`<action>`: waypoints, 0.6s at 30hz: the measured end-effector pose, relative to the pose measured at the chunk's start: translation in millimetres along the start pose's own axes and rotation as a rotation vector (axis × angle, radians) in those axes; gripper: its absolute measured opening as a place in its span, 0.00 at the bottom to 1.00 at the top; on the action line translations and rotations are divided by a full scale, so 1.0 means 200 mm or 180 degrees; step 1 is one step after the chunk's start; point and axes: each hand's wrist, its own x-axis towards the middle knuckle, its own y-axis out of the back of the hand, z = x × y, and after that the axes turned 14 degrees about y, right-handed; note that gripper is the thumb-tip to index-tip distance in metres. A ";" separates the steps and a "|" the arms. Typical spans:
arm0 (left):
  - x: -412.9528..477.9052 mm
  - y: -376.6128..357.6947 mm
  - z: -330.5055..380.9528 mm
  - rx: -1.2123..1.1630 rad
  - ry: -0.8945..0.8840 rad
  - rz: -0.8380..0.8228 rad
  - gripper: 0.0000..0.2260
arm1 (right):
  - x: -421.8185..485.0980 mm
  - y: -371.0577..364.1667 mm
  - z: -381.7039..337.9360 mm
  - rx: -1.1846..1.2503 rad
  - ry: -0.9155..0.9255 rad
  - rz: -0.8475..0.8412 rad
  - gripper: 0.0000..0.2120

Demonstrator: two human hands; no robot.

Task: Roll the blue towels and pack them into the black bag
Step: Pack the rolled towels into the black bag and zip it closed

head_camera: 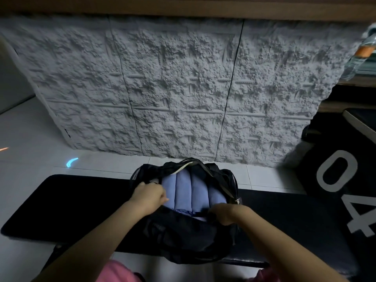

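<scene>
two digits (pixel 336 169) (0, 4) beside bag (pixel 183 237); left hand (pixel 149 195), right hand (pixel 225 213) holding

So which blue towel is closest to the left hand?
The leftmost rolled towel in the black bag. The left hand sits right beside it; the other rolls lie farther right.

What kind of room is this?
Probably a small gym or workout room: the black bag sits on a long padded bench, a big black box marked 40 stands beside it, and the floor is tiled.
</scene>
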 end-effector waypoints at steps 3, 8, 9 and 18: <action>-0.04 -0.03 -0.04 0.0018 0.0127 0.1381 0.05 | -0.01 0.02 -0.04 -0.0454 -0.0450 0.0577 0.17; -0.03 -0.06 -0.13 -0.0328 0.0759 0.1598 0.26 | 0.03 0.15 -0.20 0.0010 -0.0500 0.1836 0.14; -0.03 -0.06 -0.13 -0.0388 0.0864 0.1536 0.28 | 0.07 0.17 -0.24 0.0312 -0.0396 0.1980 0.13; -0.01 -0.05 -0.13 -0.0318 0.0718 0.1440 0.36 | 0.69 0.33 -0.57 0.2059 0.0156 0.1747 0.21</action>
